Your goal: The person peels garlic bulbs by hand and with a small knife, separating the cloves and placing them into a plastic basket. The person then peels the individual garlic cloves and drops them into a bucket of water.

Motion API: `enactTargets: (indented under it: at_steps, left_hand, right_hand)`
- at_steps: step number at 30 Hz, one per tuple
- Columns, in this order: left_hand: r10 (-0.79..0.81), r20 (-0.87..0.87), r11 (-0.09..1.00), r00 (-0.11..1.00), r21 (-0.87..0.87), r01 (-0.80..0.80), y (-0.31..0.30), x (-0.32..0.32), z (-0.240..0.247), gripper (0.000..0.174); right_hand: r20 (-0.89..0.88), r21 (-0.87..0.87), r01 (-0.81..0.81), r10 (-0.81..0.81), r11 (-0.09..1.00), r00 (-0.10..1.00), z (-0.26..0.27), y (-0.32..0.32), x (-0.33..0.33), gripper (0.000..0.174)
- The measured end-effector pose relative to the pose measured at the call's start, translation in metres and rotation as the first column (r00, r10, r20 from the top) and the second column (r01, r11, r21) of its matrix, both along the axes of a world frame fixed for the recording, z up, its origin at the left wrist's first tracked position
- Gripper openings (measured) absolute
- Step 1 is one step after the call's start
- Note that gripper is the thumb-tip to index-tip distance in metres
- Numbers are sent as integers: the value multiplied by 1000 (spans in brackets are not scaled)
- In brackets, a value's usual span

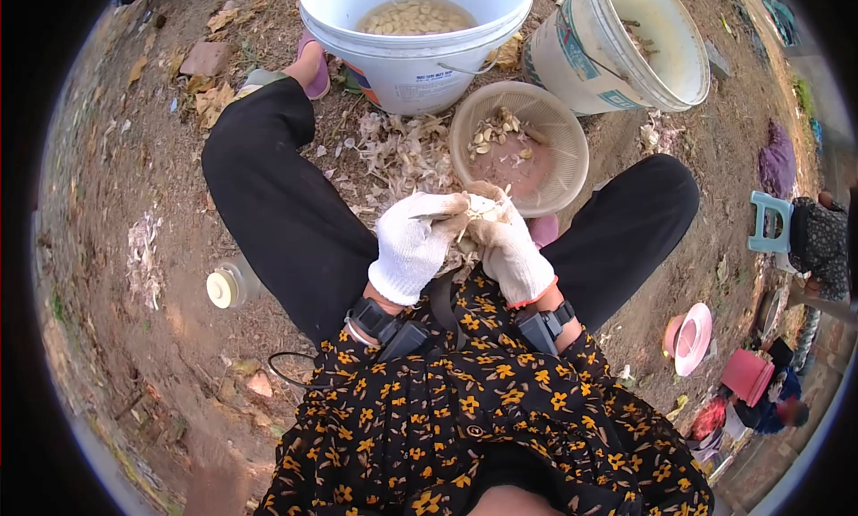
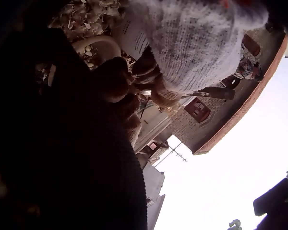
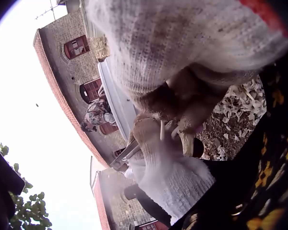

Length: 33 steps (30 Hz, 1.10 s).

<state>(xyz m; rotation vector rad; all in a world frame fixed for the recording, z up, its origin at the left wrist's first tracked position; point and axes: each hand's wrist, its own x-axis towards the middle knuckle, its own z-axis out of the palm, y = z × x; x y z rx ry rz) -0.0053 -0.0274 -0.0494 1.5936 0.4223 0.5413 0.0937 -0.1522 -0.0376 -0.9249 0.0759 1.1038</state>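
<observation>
Both hands wear white knit gloves with soiled fingers and meet above the lap. A pale garlic bulb (image 1: 485,209) with papery skin sits between their fingertips. My right hand (image 1: 511,252) grips it from the right, fingers curled round it. From the other side, my left hand (image 1: 414,248) pinches it with thumb and fingers. A narrow grey, blade-like strip (image 3: 129,152) shows beside the left glove in the right wrist view; its kind I cannot tell. Just beyond the hands, a beige plastic basket (image 1: 575,172) holds garlic cloves (image 1: 490,139). The left wrist view is mostly dark.
A white bucket (image 1: 402,65) of pale cloves in water stands ahead, with a second, tilted bucket (image 1: 572,56) to its right. Garlic skins (image 1: 407,154) litter the ground between the legs. A lidded jar (image 1: 225,286) lies left; a pink basin (image 1: 691,339) and blue stool (image 1: 769,221) are right.
</observation>
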Motion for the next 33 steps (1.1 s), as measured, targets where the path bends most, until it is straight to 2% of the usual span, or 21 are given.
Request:
enactTargets:
  at_steps: [1,3,4,5,7,10,12,13,14,15,16,17,18,19,21,23,26,27,28,29,33]
  left_hand:
    - [70,31,997,997,20,-71,0,4,-3,20]
    - [172,-104,984,980,-29,-176,1,6,4,17]
    - [191,-153,879,970,-414,-238,2,7,9,17]
    - [203,-144,823,968,-511,-249,3,8,2,16]
    - [219,-75,612,973,-766,-196,7,7,-19,17]
    - [213,-54,403,975,-905,-138,11,-2,-28,16]
    - [208,-181,658,961,-701,-274,10,-3,-24,15]
    - [221,-237,762,946,-564,-319,11,-1,-20,15]
    - [283,-285,859,916,-351,-374,16,0,-17,13]
    - [317,-293,888,902,-241,-391,20,0,-20,13]
    - [351,-299,906,887,-129,-402,24,-1,-25,13]
    - [383,-302,914,873,-15,-406,24,-2,-28,14]
    - [360,-388,909,848,-60,-413,22,2,-12,16]
    - [374,-338,900,864,-95,-426,20,2,-14,16]
    - [406,-234,878,883,-167,-448,18,4,-18,17]
    - [319,-211,899,924,-241,-366,20,0,-13,21]
    - [243,-131,882,961,-382,-275,14,-4,-3,25]
    - [225,-97,867,970,-434,-244,12,-4,1,25]
    - [163,-154,885,975,-414,-213,14,-6,6,25]
    - [149,-126,899,981,-395,-188,13,-6,9,25]
    - [98,-65,950,993,-293,-112,7,-4,7,25]
  right_hand:
    - [-42,16,15,-14,1000,999,-6,0,0,54]
    - [-59,71,-15,19,997,998,-13,2,3,46]
    - [-119,78,24,-14,997,993,-12,2,0,45]
    - [-186,82,63,-46,995,981,-12,3,-4,45]
    - [-246,127,68,-35,990,969,-2,3,-4,46]
    - [-285,206,36,24,978,958,5,-1,-6,48]
    - [-275,211,44,16,976,961,3,-5,-10,51]
    - [-268,281,20,58,960,962,-1,-8,-9,49]
    - [-259,351,-6,103,936,960,-6,-12,-8,48]
    - [-245,422,-34,150,906,958,-4,-11,-5,47]
    - [-148,370,-82,146,926,978,-2,-11,-3,51]
    - [-171,338,-41,104,940,980,2,-10,-4,53]
    - [-191,305,3,58,952,980,12,-6,-5,55]
    - [-209,271,47,11,962,978,18,-4,-5,57]
    - [-147,251,13,24,968,989,7,-5,-3,59]
    - [-107,197,-2,23,980,994,6,-6,-1,59]
    - [-93,149,109,-96,983,991,7,-3,-3,59]
    - [-104,192,116,-98,974,990,3,-4,-3,60]
    - [-115,234,125,-100,964,988,-4,-6,-1,61]
    - [-127,274,133,-102,952,987,-9,-8,-1,62]
    - [-120,183,202,-182,962,976,7,-2,-3,59]
